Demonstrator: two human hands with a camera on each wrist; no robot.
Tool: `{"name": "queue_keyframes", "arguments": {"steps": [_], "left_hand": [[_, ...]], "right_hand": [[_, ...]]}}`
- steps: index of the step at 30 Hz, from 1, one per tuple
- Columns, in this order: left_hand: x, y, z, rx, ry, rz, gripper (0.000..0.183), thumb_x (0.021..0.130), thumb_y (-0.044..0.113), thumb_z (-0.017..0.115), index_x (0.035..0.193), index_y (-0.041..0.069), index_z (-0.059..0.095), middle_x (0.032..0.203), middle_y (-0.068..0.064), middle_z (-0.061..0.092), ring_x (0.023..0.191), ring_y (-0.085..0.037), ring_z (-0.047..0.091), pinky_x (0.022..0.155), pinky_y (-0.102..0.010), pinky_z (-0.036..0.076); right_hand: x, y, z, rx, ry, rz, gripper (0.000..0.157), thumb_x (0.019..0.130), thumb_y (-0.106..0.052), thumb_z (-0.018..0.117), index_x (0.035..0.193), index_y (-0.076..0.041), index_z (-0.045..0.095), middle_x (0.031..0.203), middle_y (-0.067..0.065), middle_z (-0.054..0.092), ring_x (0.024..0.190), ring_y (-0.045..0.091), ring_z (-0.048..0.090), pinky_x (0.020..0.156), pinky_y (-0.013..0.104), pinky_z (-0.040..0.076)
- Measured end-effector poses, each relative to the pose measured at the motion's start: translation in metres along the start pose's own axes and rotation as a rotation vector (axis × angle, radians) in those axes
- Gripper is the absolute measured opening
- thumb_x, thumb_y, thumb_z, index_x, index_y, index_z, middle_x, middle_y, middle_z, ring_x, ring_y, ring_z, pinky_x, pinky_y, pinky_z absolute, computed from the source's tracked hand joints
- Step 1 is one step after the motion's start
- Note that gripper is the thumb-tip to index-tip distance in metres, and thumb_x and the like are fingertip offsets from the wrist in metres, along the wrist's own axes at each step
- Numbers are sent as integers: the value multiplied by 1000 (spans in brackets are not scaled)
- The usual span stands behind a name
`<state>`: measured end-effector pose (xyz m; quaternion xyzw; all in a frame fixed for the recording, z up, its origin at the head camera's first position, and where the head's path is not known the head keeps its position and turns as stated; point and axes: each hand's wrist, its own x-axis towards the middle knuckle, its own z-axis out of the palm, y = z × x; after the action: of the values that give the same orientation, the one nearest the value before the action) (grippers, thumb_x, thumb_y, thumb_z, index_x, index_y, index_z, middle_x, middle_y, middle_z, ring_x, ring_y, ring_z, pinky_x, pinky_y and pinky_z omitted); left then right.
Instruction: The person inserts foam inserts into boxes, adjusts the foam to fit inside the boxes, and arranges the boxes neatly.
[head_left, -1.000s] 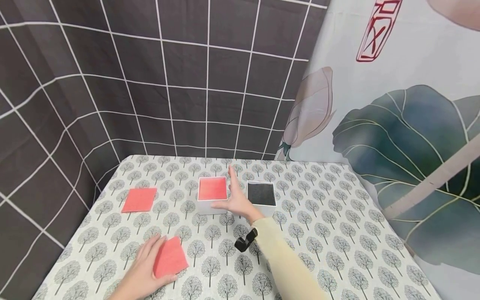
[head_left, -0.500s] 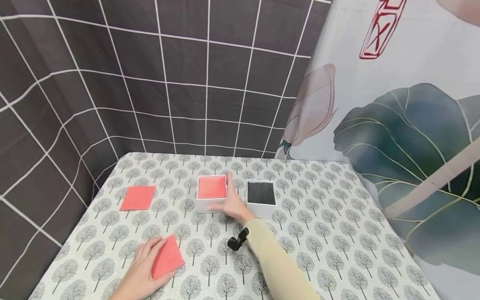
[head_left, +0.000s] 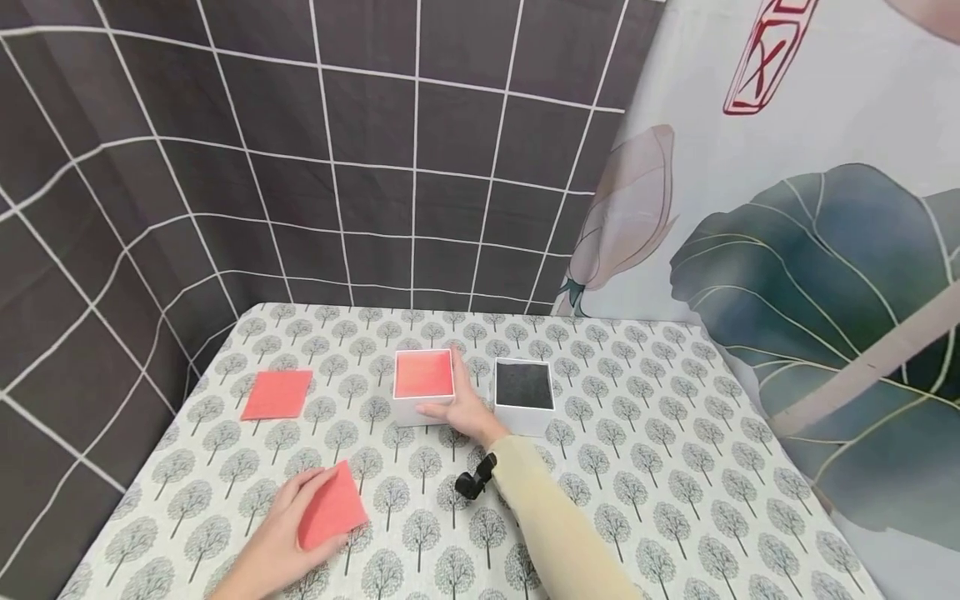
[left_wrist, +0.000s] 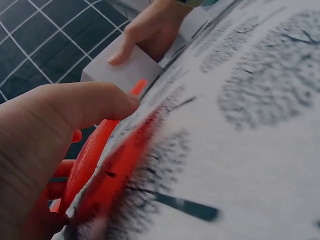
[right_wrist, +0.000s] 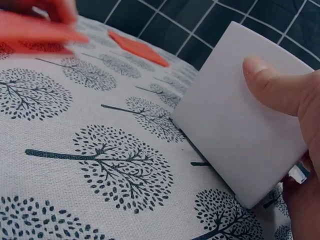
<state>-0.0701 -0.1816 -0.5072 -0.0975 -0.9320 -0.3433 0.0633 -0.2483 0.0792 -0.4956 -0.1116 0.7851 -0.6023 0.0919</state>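
My left hand [head_left: 283, 529] holds a red square cloth [head_left: 335, 507] by its edges, fingers along the far left side and thumb at the near side. In the right wrist view this cloth is tilted close over the table, partly blurred. My right hand [head_left: 471, 412] grips a white box [head_left: 408, 412] with a red inside, thumb on its front wall [right_wrist: 235, 115] and fingers around its right side. Those fingers are mostly hidden behind the box. Another red square cloth [head_left: 277, 395] lies flat at the left.
Just right of my right hand stands a second white box [head_left: 525, 423] with a black inside. The tablecloth [head_left: 645, 500] has a tree print. A dark gridded curtain [head_left: 360, 200] hangs behind the table, and a lotus-print curtain [head_left: 697, 200] at the right.
My right hand has moved left from the gap between the boxes and taken hold of the red-lined box. My left hand, with its cloth, has shifted slightly away from me.
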Motion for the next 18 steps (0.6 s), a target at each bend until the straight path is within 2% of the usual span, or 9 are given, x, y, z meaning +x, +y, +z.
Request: {"name": "queue_keyframes", "arguments": {"steps": [2, 3, 6, 9, 13, 18], "left_hand": [[5, 3, -6, -29, -12, -13, 84, 69, 42, 80, 141, 25, 40, 137, -6, 36, 107, -29, 48, 66, -49, 52], [8, 4, -9, -39, -12, -7, 83, 70, 42, 79, 141, 24, 39, 137, -7, 36, 110, -31, 47, 68, -54, 51], [19, 8, -16, -55, 3, 39, 82, 72, 40, 78, 142, 24, 38, 139, -8, 35, 118, -32, 41, 77, -65, 45], [30, 14, -19, -59, 12, 77, 82, 73, 38, 78, 143, 26, 36, 141, -6, 33, 122, -32, 38, 82, -69, 40], [41, 22, -21, -74, 0, 121, 82, 74, 33, 78, 143, 26, 35, 143, -4, 31, 121, -32, 40, 80, -67, 42], [63, 31, -28, -73, 11, 190, 78, 75, 31, 78, 142, 22, 38, 141, -7, 33, 112, -31, 45, 73, -58, 49]], "right_hand": [[-1, 0, 0, 2, -5, -4, 121, 65, -26, 84, 149, -31, -4, 142, 5, 30, 109, 21, 48, 108, 51, 21], [-1, 0, 1, -2, -6, -5, 121, 66, -25, 83, 149, -30, -4, 141, 6, 31, 107, 21, 49, 107, 51, 23], [0, 0, 2, -9, -7, -33, 119, 67, -24, 82, 150, -27, -4, 140, 8, 31, 107, 22, 48, 107, 51, 24], [0, 2, 2, -13, -6, -41, 118, 68, -25, 82, 150, -27, -3, 143, 7, 29, 111, 22, 47, 107, 51, 23], [-2, 5, 2, -12, 0, -34, 118, 68, -25, 83, 149, -29, -3, 146, 6, 23, 114, 22, 44, 108, 49, 22], [0, 11, 0, 12, 2, -58, 119, 67, -23, 84, 150, -29, -1, 147, 7, 19, 117, 24, 42, 108, 48, 24]]}}
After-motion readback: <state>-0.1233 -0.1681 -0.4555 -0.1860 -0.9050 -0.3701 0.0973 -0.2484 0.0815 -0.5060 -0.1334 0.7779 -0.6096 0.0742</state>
